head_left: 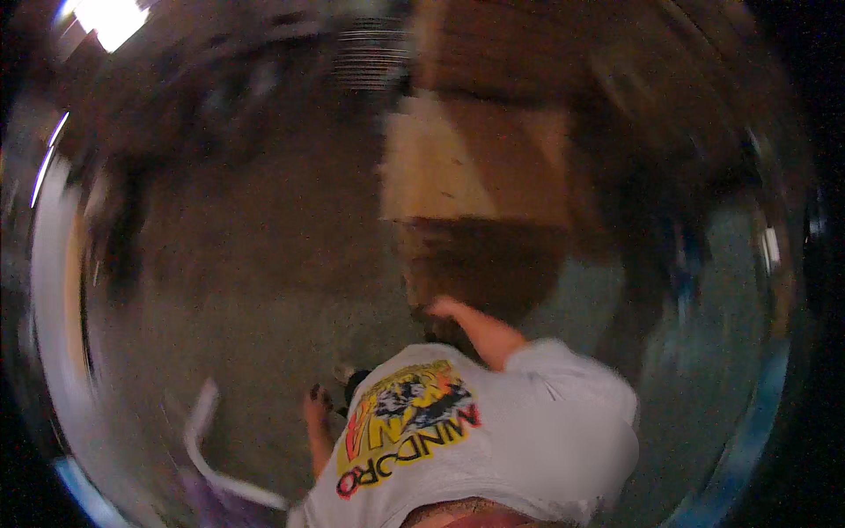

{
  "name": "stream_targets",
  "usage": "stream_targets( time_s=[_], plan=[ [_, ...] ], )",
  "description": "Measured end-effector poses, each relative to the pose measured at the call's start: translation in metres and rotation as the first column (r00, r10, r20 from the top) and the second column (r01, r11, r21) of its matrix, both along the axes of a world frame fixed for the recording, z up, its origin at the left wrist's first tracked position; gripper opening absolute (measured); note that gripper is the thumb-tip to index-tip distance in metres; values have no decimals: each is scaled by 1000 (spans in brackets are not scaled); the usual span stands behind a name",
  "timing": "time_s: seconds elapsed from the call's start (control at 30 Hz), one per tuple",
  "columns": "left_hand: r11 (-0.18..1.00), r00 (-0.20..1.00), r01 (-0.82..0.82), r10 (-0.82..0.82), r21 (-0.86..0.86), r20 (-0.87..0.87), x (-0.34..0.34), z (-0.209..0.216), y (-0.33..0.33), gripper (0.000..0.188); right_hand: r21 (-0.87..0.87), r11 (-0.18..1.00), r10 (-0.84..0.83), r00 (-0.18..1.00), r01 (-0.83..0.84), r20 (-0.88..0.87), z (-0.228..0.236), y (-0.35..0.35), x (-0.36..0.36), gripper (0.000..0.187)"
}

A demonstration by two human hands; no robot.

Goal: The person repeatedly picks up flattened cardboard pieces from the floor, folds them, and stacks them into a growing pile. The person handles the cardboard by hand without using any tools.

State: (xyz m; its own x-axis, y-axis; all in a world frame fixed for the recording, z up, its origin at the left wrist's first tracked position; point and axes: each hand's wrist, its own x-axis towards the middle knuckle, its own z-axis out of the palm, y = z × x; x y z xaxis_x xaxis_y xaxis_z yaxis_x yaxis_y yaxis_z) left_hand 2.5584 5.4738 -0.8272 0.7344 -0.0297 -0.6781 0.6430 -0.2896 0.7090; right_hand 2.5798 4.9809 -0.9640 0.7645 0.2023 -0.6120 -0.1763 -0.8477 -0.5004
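Note:
A brown cardboard box (440,176) stands ahead of me, its pale top lit and its near side dark. My right hand (444,308) reaches out to the lower left corner of that near side. Motion blur hides whether its fingers grip the cardboard or only touch it. Beside my body on the left, my left hand (318,407) hangs low with its fingers loosely apart. Nothing shows in it, though it too is blurred.
Grey floor (246,326) spreads to the left and below the box. A white curved strip (204,431) with something purple (216,500) by it lies at lower left. Behind the box are more brown, blurred box-like shapes (502,48). A bright light (110,19) shines at upper left.

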Motion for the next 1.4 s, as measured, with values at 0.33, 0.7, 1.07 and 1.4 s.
stream_targets(
  time_s=[0.33, 0.7, 1.07, 1.4],
  plan=[
    [995, 970, 23, 1, 94, -244, 167, -15, 220, 30, 84, 410, -910, 401, 908, 106, 161, 136, 17, 50],
    [950, 951, -309, 310, -53, 3, 247, 18, 383, 39, -424, 844, -492, 788, 328, -370, 55, 198, 38, 55],
    [786, 659, -371, 598, 494, -457, 3, -22, 430, 37, 70, 982, -187, 910, 174, 371, 247, 583, 883, 72],
    [808, 795, -444, 554, 387, -246, 268, -48, 662, 40, -21, 861, 492, 821, -508, 290, 249, 1055, 883, 49]
  ],
)
